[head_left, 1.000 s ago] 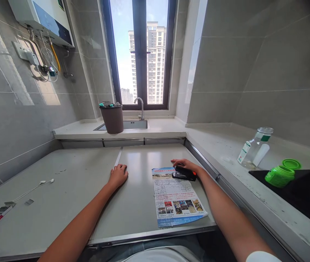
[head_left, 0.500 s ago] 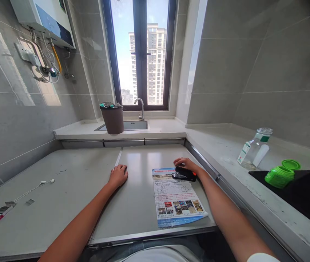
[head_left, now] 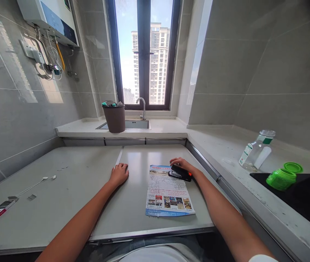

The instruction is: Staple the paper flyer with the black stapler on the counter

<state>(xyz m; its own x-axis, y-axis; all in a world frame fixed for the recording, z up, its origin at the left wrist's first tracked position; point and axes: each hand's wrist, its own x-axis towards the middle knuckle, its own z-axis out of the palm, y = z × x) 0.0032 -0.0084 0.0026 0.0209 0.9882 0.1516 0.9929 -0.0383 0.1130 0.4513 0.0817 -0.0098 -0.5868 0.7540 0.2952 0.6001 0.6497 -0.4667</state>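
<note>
Head view: black stapler [head_left: 180, 173] touches the right hand [head_left: 182, 164] at its six o'clock; whether left [head_left: 119, 174] or right grip is closed, I cannot tell.

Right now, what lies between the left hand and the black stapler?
Bare tabletop beside the left hand, then the printed sheet up to the stapler, in the head view.

Leaflet [head_left: 166, 189] lying before me on table [head_left: 67, 207], stapler [head_left: 180, 173] resting on its top right; earphones [head_left: 45, 178] lying to my left; bottle [head_left: 256, 151] and jar [head_left: 281, 179] sitting to my right; bin [head_left: 114, 119] standing ahead by sink [head_left: 137, 124].
</note>
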